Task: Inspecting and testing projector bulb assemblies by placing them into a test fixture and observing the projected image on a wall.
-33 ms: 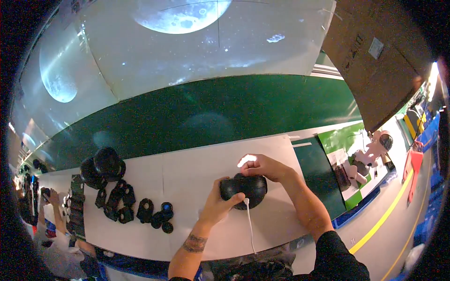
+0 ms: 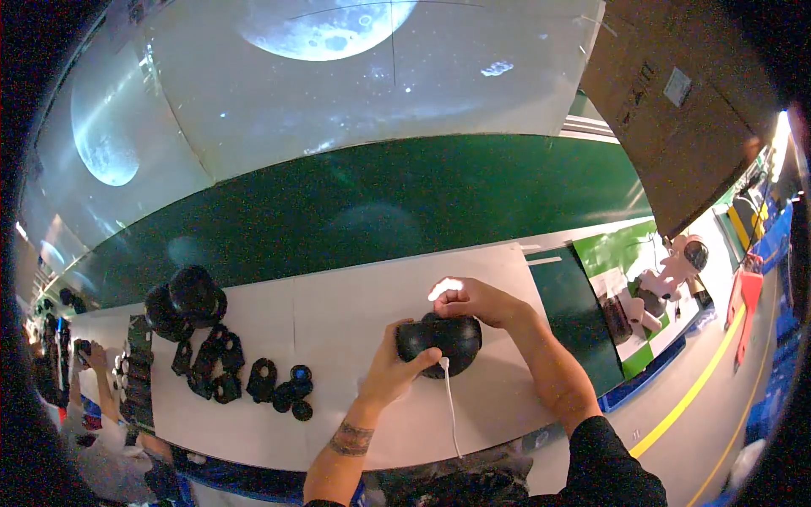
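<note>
A round, glossy black projector lamp (image 2: 456, 345) is held above the white table covering, with a white cable (image 2: 451, 406) plugged into its near side. My left hand (image 2: 399, 359) grips it from the left, thumb across the near face. At its far upper edge, the curled fingers of my right hand (image 2: 467, 302) pinch a part that the hand itself hides. Bright light falls on those fingertips. Left of my hands lie several black ring-like parts (image 2: 215, 362) and small black discs (image 2: 302, 410), with black round housings (image 2: 193, 296) stacked behind them.
Moon pictures (image 2: 338, 29) shine on the white board behind the green surface (image 2: 380, 194). A brown cardboard sheet (image 2: 667, 101) hangs at right, above a white astronaut-like figure (image 2: 676, 266). At far left, another person's hand (image 2: 95, 355) holds a dark part.
</note>
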Motion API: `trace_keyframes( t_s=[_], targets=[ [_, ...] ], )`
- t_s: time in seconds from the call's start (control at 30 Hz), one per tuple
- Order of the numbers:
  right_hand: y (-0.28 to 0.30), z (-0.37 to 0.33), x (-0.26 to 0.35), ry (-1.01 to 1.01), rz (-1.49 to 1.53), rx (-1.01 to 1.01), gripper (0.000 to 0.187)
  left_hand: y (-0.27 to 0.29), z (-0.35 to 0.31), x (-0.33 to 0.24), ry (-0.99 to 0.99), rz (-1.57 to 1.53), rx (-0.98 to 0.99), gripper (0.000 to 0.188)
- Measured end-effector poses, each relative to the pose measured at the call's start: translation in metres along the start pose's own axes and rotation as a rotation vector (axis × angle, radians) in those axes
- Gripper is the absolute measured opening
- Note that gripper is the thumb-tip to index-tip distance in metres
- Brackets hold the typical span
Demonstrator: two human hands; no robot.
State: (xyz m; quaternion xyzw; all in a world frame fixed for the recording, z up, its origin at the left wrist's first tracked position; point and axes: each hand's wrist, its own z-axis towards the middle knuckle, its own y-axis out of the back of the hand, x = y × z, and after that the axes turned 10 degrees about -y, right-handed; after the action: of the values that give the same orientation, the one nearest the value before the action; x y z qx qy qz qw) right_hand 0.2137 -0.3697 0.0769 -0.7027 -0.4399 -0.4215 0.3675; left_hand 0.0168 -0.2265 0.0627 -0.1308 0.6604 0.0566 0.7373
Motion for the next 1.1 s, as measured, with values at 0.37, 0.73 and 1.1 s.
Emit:
trace_keyframes(
  t_s=[0.37, 0.73, 1.1],
  targets=[
    [0.0009, -0.0030, 0.0014, 0.080, -0.005, 0.019, 0.046, -0.0009, 0.0024, 0.0055, -0.030, -0.035, 0.013, 0.083],
    [-0.0023, -0.0032, 0.0019, 0.046, -0.026, -0.035, 0.043, -0.0021, 0.0005, 0.0027, -0.021, -0.054, -0.002, 0.083],
    [-0.0027, -0.0041, 0.0038, 0.034, -0.141, -0.104, 0.045, -0.0010, 0.0010, 0.0018, -0.019, -0.004, -0.010, 0.080]
  ],
)
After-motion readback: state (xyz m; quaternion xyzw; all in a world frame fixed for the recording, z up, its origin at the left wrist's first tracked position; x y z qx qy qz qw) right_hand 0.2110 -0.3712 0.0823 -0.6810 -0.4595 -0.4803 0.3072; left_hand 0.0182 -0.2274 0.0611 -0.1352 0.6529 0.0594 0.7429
